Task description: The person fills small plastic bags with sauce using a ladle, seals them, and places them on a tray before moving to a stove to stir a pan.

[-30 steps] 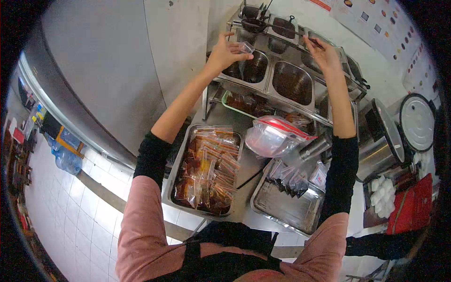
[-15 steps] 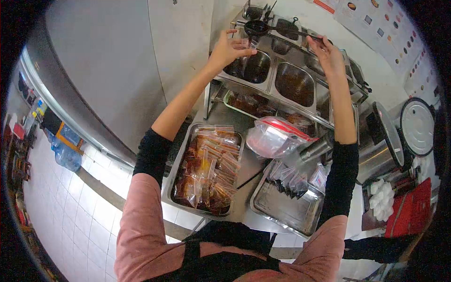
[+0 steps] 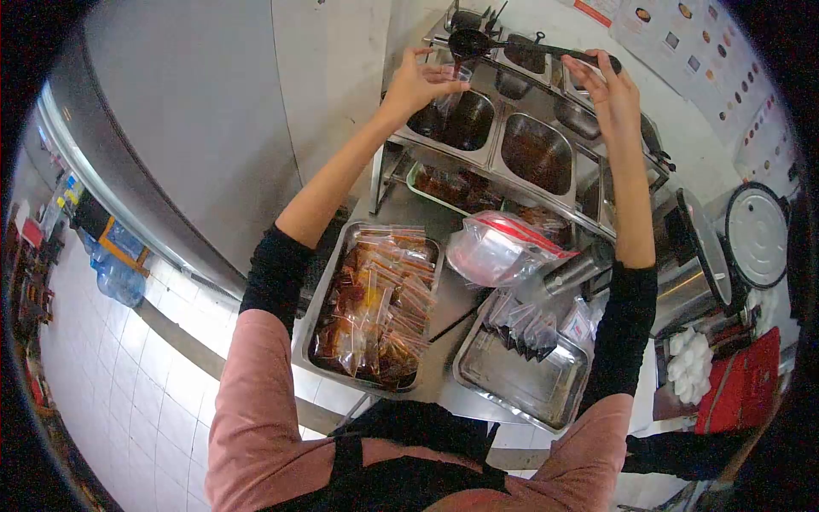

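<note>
A small clear plastic bag (image 3: 456,75) is pinched by its mouth in my left hand (image 3: 418,88), over a metal food pan (image 3: 478,128). My right hand (image 3: 604,81) grips the handle of a black ladle (image 3: 546,51). The ladle's bowl is tipped just above the bag, and dark sauce runs down from it in a thin stream. A second pan of dark sauce (image 3: 537,152) is set to the right. How full the bag is cannot be made out.
Closer to me, a metal tray (image 3: 305,328) holds several filled zip bags. Another tray (image 3: 529,384) carries small bags of dark sauce. A red-edged plastic pack (image 3: 503,252) lies between them and the pans. A large metal pot (image 3: 687,273) stands at right.
The ladle's bowl has tipped further over the bag, and its handle sits higher in my right hand, which has shifted slightly right. My left hand stays nearly in place.
</note>
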`<action>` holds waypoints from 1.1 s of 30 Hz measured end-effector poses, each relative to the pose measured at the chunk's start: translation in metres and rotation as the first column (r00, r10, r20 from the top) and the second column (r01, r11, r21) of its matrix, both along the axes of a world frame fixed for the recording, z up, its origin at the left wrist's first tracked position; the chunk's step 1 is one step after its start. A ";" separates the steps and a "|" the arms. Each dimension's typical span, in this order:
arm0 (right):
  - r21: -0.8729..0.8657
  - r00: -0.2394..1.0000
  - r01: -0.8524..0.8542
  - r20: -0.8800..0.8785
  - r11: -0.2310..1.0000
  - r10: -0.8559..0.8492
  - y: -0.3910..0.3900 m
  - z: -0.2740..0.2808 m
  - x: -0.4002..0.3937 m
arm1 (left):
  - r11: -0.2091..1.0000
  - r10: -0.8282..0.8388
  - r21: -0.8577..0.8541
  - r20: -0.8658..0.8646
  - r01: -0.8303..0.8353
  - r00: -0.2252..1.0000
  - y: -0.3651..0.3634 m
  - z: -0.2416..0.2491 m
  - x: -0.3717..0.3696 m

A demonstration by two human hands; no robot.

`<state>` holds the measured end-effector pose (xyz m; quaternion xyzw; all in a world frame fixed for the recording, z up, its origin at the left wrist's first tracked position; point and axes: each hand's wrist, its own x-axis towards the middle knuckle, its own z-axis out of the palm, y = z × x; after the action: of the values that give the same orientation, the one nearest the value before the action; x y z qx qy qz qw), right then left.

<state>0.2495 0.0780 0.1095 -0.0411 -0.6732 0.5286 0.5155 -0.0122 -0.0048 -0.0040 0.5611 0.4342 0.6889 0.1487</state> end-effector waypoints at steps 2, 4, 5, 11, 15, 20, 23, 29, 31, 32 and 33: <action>0.027 1.000 -0.012 0.001 1.000 0.012 -0.003 0.000 0.001 | 1.000 0.021 0.005 -0.017 -0.020 1.000 -0.001 0.002 0.001; 0.053 1.000 -0.023 0.002 0.998 0.023 -0.007 0.001 0.000 | 0.999 0.040 0.009 -0.034 -0.040 0.999 0.003 -0.001 -0.001; 0.098 1.000 -0.008 0.007 0.995 0.007 -0.009 0.002 0.000 | 0.998 0.065 0.028 -0.059 -0.064 0.996 0.005 -0.002 -0.002; 0.227 0.999 0.016 0.029 0.974 -0.023 -0.021 0.005 -0.002 | 0.996 0.085 0.024 -0.081 -0.083 0.993 0.009 -0.002 -0.003; 0.323 0.996 0.033 0.065 0.946 -0.057 -0.028 0.006 -0.003 | 0.998 0.070 0.001 -0.070 -0.070 0.995 0.006 0.001 -0.001; 0.394 0.994 0.050 0.065 0.918 -0.083 -0.032 0.005 -0.003 | 1.000 0.010 0.025 -0.032 -0.009 0.999 0.002 0.006 0.004; 0.405 0.995 0.056 0.058 0.913 -0.086 -0.036 0.005 -0.003 | 0.999 0.047 -0.012 -0.076 -0.048 0.996 0.000 0.008 0.005; 0.405 0.994 0.059 0.065 0.912 -0.093 -0.034 0.005 0.000 | 0.995 0.081 -0.053 -0.127 -0.088 0.989 0.000 0.010 0.004; 0.399 0.994 0.061 0.057 0.915 -0.091 -0.034 0.004 0.000 | 0.994 0.083 -0.067 -0.129 -0.092 0.988 -0.001 0.010 0.004; 0.398 0.993 0.057 0.071 0.916 -0.092 -0.033 0.005 0.001 | 0.996 0.060 -0.061 -0.116 -0.067 0.991 -0.002 0.010 0.005; 0.397 0.992 0.053 0.084 0.916 -0.093 -0.033 0.005 0.001 | 0.998 0.036 -0.055 -0.104 -0.042 0.994 -0.001 0.008 0.005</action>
<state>0.2510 0.0448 0.1145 0.0117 -0.7891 0.3598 0.4978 -0.0075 -0.0055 0.0044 0.5826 0.4718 0.6492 0.1286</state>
